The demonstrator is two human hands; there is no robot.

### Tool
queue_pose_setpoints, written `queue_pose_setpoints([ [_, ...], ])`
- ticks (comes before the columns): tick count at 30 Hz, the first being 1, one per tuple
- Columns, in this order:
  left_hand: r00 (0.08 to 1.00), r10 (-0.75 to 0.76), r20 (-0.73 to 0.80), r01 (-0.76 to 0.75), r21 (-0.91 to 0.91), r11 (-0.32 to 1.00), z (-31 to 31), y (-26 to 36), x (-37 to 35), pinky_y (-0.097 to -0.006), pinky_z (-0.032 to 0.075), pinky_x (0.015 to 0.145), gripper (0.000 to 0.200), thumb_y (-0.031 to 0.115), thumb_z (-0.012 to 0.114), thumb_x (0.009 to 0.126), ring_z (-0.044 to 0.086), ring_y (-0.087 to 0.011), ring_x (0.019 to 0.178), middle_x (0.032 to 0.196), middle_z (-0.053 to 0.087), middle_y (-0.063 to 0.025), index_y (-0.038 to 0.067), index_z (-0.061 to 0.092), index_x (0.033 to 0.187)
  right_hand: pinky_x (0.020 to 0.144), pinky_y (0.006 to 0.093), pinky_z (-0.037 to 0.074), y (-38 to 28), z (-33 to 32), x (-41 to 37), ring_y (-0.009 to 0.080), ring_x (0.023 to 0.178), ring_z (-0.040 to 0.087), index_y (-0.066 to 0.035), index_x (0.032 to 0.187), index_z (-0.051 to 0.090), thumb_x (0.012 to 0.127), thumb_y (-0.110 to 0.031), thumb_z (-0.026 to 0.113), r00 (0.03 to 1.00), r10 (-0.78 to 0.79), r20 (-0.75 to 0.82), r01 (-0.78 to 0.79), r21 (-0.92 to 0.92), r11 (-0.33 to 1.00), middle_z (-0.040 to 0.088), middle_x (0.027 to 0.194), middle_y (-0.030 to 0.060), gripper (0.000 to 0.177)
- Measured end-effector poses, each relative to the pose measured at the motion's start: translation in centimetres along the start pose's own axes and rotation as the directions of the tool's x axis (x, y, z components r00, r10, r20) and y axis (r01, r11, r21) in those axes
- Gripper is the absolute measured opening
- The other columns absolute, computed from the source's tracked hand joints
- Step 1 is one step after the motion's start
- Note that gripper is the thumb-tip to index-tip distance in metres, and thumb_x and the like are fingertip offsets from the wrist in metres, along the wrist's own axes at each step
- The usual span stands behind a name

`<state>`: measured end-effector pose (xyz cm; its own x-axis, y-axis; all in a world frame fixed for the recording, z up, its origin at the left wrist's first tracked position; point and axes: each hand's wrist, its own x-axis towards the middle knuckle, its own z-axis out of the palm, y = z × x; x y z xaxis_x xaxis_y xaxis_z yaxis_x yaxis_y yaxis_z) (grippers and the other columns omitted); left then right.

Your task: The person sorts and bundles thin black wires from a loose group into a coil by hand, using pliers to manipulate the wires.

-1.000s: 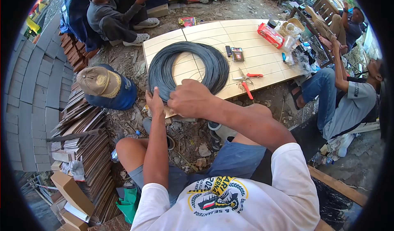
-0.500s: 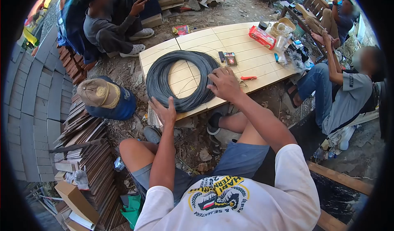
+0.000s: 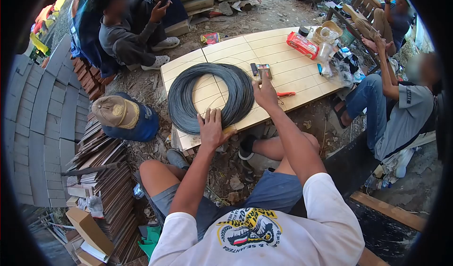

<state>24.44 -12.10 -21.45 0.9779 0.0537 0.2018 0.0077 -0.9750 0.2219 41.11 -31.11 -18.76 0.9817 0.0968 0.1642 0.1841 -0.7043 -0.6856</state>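
Note:
A large coil of dark wire (image 3: 181, 93) lies flat on a pale slatted table (image 3: 278, 44). My left hand (image 3: 212, 130) rests on the coil's near edge, its fingers stretched over the wire. Beside the coil's right edge is my right hand (image 3: 265, 93), one finger extended toward a small cigarette pack (image 3: 264, 69); its other fingers are hard to make out. A black lighter (image 3: 254, 69) lies left of the pack. The orange-handled tool (image 3: 286, 94) sits just right of my right hand.
A red packet (image 3: 302, 45), jars and plastic bags stand at the table's right end. A cap (image 3: 115, 111) sits on a blue container (image 3: 144, 124) at the left, above stacked boards (image 3: 101, 157). One person (image 3: 132, 30) sits beyond the table, others at the right.
My left hand has moved right onto the coil's near edge. My right hand has come off the coil and shifted right, near the pack and the orange-handled tool.

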Motion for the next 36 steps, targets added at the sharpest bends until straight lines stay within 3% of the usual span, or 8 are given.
queue_pose_setpoints([
  [4, 0.987, -0.082, 0.141, 0.09, -0.048, 0.995, 0.8, 0.2, 2.0, -0.0526, 0.03, 0.111, 0.098, 0.067, 0.075, 0.067, 0.052, -0.0332, 0.123, 0.127, 0.058, -0.0182, 0.001, 0.048, 0.135, 0.09, 0.0511, 0.05, -1.7, -0.3, 0.4, 0.0444, 0.099, 0.066, -0.001, 0.146, 0.033, 0.095, -0.022, 0.05, 0.978, 0.064, 0.197, -0.033, -0.159, 0.987, 0.068, 0.106, 0.0253, 0.058],
  [7, 0.988, -0.066, 0.141, 0.076, -0.061, 0.995, -0.1, 0.0, 3.6, -0.0459, 0.045, 0.096, 0.089, 0.065, 0.078, 0.063, 0.059, -0.0335, 0.112, 0.113, 0.063, -0.0189, 0.0, 0.057, 0.12, 0.088, 0.0519, 0.051, 0.1, 1.3, 1.5, 0.0437, 0.094, 0.068, -0.001, 0.139, 0.04, 0.091, -0.016, 0.051, 0.932, 0.174, 0.316, -0.05, -0.364, 0.93, 0.07, 0.098, 0.0247, 0.051],
  [9, 0.931, -0.135, 0.341, 0.199, -0.162, 0.967, -1.0, 0.0, 5.0, -0.044, 0.05, 0.087, 0.08, 0.062, 0.081, 0.063, 0.063, -0.0356, 0.103, 0.106, 0.065, -0.0198, 0.0, 0.06, 0.109, 0.089, 0.0516, 0.05, 1.6, 2.0, 1.7, 0.0419, 0.098, 0.067, -0.001, 0.127, 0.05, 0.088, -0.014, 0.052, 0.923, 0.212, 0.32, -0.083, -0.371, 0.925, 0.069, 0.101, 0.0259, 0.041],
  [15, 0.982, -0.169, 0.09, 0.185, -0.213, 0.959, -1.6, 2.1, 7.4, -0.0439, 0.052, 0.081, 0.071, 0.058, 0.079, 0.069, 0.064, -0.0359, 0.096, 0.1, 0.065, -0.0197, -0.001, 0.06, 0.104, 0.089, 0.0522, 0.049, 4.1, 2.6, 1.9, 0.0443, 0.1, 0.063, 0.005, 0.113, 0.059, 0.091, -0.017, 0.052, 0.895, 0.08, 0.439, 0.058, -0.294, 0.954, 0.066, 0.101, 0.0293, 0.031],
  [24, 0.984, -0.135, 0.113, 0.149, -0.126, 0.981, 0.7, 4.0, 6.4, -0.046, 0.053, 0.081, 0.093, 0.072, 0.077, 0.06, 0.06, -0.0381, 0.104, 0.11, 0.058, -0.0207, -0.004, 0.059, 0.111, 0.096, 0.0501, 0.046, 4.7, 3.9, 1.8, 0.0453, 0.109, 0.06, 0.006, 0.115, 0.059, 0.094, -0.028, 0.047, 0.923, 0.075, 0.378, 0.009, -0.216, 0.976, 0.064, 0.112, 0.0296, 0.043],
  [30, 0.901, -0.273, 0.337, 0.328, -0.119, 0.937, 0.3, 4.3, 7.3, -0.0448, 0.055, 0.08, 0.087, 0.063, 0.082, 0.061, 0.065, -0.0381, 0.098, 0.113, 0.056, -0.0214, -0.004, 0.059, 0.112, 0.1, 0.049, 0.043, -1.8, 1.5, -2.0, 0.0491, 0.116, 0.056, 0.018, 0.116, 0.057, 0.094, -0.055, 0.049, 0.851, 0.412, 0.327, -0.433, -0.009, 0.901, 0.058, 0.117, 0.0403, 0.077],
  [34, 0.881, -0.263, 0.393, 0.352, -0.174, 0.92, 0.9, 4.0, 8.4, -0.0453, 0.055, 0.081, 0.075, 0.051, 0.084, 0.066, 0.066, -0.0397, 0.099, 0.115, 0.057, -0.0236, -0.001, 0.061, 0.115, 0.102, 0.0462, 0.043, -0.6, 3.6, -1.9, 0.0454, 0.121, 0.054, 0.019, 0.121, 0.054, 0.089, -0.06, 0.055, 0.815, 0.399, 0.419, -0.534, 0.279, 0.798, 0.053, 0.124, 0.0408, 0.086],
  [36, 0.881, -0.248, 0.404, 0.352, -0.208, 0.913, 1.8, 4.0, 9.2, -0.0466, 0.055, 0.082, 0.071, 0.048, 0.082, 0.068, 0.066, -0.04, 0.099, 0.115, 0.056, -0.024, -0.001, 0.061, 0.114, 0.103, 0.0461, 0.042, -1.5, 4.2, -1.5, 0.046, 0.124, 0.051, 0.02, 0.125, 0.051, 0.085, -0.062, 0.058, 0.809, 0.428, 0.403, -0.54, 0.221, 0.812, 0.048, 0.13, 0.0414, 0.091],
])
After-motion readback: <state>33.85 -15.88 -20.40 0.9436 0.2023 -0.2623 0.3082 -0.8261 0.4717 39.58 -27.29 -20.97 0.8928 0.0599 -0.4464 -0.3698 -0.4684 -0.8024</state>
